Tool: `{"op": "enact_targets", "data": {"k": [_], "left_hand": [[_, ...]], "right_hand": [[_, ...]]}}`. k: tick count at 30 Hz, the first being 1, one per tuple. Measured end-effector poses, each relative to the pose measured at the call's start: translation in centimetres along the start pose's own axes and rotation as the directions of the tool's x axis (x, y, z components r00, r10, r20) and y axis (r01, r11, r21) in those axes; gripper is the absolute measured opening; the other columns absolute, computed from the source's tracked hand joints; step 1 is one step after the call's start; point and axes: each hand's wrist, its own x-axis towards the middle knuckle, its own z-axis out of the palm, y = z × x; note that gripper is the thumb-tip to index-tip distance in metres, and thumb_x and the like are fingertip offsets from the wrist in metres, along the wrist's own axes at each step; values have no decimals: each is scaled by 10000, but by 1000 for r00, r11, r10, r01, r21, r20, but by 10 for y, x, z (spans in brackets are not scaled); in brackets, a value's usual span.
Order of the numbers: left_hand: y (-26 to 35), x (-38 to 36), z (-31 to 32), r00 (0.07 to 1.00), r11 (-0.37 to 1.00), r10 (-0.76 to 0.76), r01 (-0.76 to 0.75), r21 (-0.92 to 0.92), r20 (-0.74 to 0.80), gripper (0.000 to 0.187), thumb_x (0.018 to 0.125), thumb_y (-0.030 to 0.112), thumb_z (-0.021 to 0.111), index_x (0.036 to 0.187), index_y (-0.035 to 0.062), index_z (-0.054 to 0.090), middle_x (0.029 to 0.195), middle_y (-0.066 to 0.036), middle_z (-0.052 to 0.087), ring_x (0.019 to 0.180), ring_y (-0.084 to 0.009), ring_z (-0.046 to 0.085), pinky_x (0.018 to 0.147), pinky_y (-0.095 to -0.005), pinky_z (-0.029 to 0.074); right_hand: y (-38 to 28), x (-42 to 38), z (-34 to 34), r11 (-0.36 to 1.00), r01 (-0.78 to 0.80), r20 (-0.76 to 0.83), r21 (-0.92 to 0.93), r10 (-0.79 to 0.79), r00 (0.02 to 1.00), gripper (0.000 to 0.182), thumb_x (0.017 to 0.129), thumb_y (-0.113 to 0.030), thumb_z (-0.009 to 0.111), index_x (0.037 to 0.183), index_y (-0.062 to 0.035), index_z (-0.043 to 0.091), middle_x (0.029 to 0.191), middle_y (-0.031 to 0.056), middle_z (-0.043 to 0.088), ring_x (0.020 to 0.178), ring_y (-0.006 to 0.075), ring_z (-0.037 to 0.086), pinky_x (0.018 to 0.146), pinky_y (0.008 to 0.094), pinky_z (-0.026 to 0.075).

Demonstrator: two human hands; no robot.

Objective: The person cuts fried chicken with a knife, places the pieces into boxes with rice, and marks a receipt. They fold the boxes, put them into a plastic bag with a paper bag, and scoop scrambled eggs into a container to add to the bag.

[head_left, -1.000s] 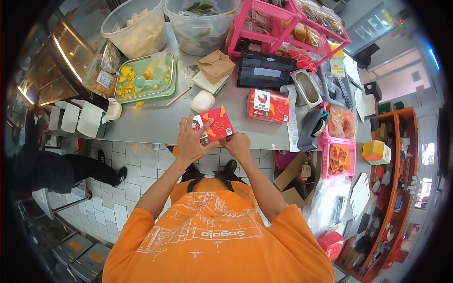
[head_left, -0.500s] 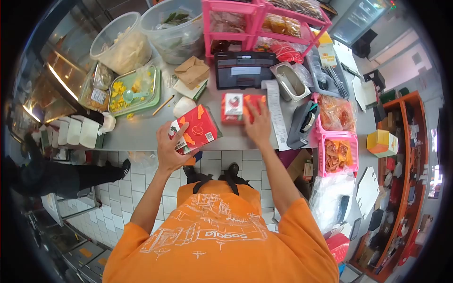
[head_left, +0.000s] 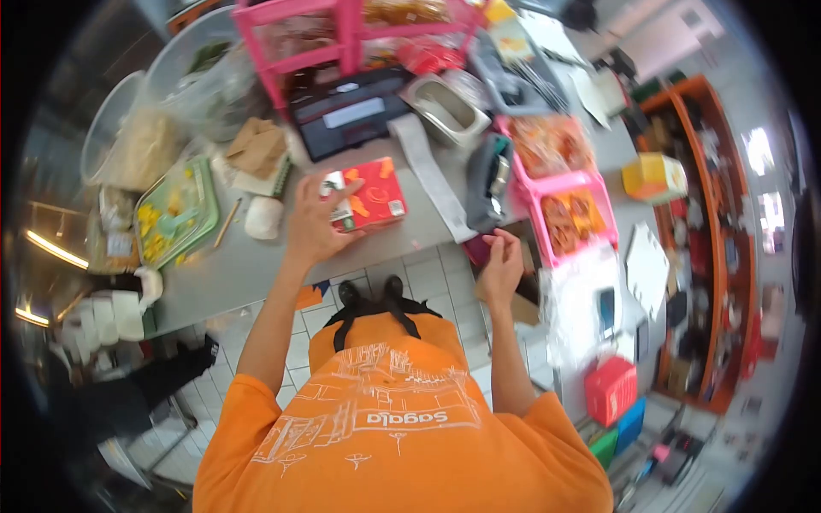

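Observation:
My left hand (head_left: 318, 221) is wrapped round the left end of a red printed box (head_left: 373, 195). Its fingers lie over the white label, with the thumb along the front side. The box rests on the metal table close to the front edge. At the table's front edge on the right, my right hand (head_left: 503, 267) is raised with loosely curled fingers and nothing visible in it. Its fingertips are just below a grey tape dispenser (head_left: 489, 184). A long paper receipt (head_left: 434, 181) runs between the box and the dispenser.
Behind the box stand a black case (head_left: 346, 120), a metal container (head_left: 445, 109) and a pink rack (head_left: 295, 56). Pink baskets (head_left: 534, 190) of packed food are at right. A green tray (head_left: 201, 224) and brown paper (head_left: 256, 147) lie left. A person's dark-clothed leg (head_left: 162, 376) shows at lower left.
My left hand has moved the red box rightward relative to the table. My right hand has left the second red box and come toward me beside the tape dispenser. The view has turned right.

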Motion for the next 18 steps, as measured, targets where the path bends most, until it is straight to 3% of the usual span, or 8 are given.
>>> {"op": "enact_targets", "data": {"k": [4,7,8,10,12,14,16,18], "left_hand": [[1,9,-5,1000,1000,20,-20,0,-22,890,568,357,927,1388,349,582,1447,-126,445,1347,-374,387,1090,-475,419],[2,5,1,999,999,37,-37,-14,-6,910,567,325,923,1407,298,574,1461,-126,441,1346,-371,386,1121,-473,378],[1,7,2,1000,1000,21,-21,-15,-5,913,567,292,924,1410,290,573,1469,-124,437,1347,-368,385,1131,-474,366],[1,9,2,999,999,30,-30,23,-18,887,570,291,928,1390,297,591,1482,-104,430,1341,-364,386,1104,-476,404],[3,8,3,1000,998,22,-22,50,9,901,566,309,930,1398,298,584,1514,-109,407,1362,-375,366,1132,-491,370],[5,11,9,999,998,-4,2,62,37,916,570,345,926,1413,295,571,1549,-117,374,1410,-408,317,1163,-518,326],[9,10,0,998,997,19,-23,72,54,885,608,387,902,1421,293,565,1568,-130,353,1453,-443,255,1180,-552,287],[-5,10,-2,992,999,-14,18,-35,124,786,713,369,818,1446,310,541,1635,-125,259,1497,-480,138,1195,-594,231]], "right_hand": [[30,3,-106,934,-126,-389,-333,-15,921,197,1009,-147,539,1118,-8,627,967,136,724,931,251,698,868,373,522],[101,13,-201,760,-203,-529,-618,-210,822,193,946,-42,507,1084,0,635,1033,193,711,986,361,683,888,424,520],[115,15,-223,733,-223,-552,-643,-242,798,184,937,-16,504,1052,3,646,997,174,714,922,316,698,813,393,549],[121,19,-260,845,-43,-506,-532,-277,817,178,940,-11,520,1049,-7,661,972,155,715,865,259,706,722,339,562],[51,11,-264,945,-252,-548,-207,102,830,167,948,-24,544,1055,-18,673,945,137,715,832,219,706,664,293,559],[75,14,-308,956,-234,-544,-176,104,833,161,960,-92,582,1070,-33,684,944,120,722,863,221,709,711,320,564],[86,18,-332,588,-257,-460,-766,-224,859,182,964,-143,604,1086,-40,691,949,101,726,883,208,703,761,338,558],[67,33,-331,675,-180,-377,-715,-155,913,204,954,-150,653,1117,-30,683,976,99,727,888,178,689,789,325,546]]}}
